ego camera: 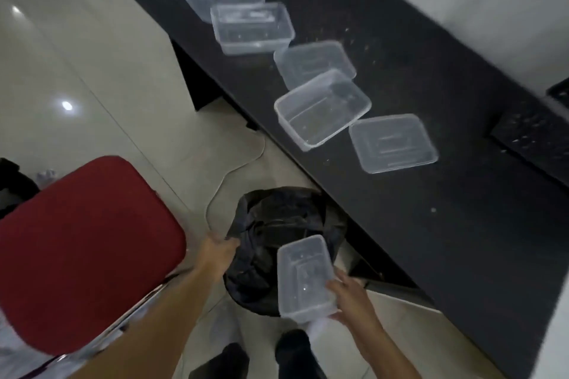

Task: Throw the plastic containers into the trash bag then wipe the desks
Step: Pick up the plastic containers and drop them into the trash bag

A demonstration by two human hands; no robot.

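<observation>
A black trash bag [271,224] stands open on the floor beside the dark desk [431,224]. My left hand [220,251] grips the bag's left rim. My right hand [348,298] holds a clear plastic container [303,277] by its near end, just over the bag's right side. Several more clear containers and lids lie in a line along the desk, among them an open tub [320,109], a lid [392,143] nearest me, and another tub [252,28] farther back.
A red padded chair [80,249] stands close at my left, next to the bag. A thin cable [234,166] runs over the pale tiled floor. A black keyboard [535,132] sits at the desk's right edge. Crumbs speckle the desk top. My dark shoes [292,348] show below.
</observation>
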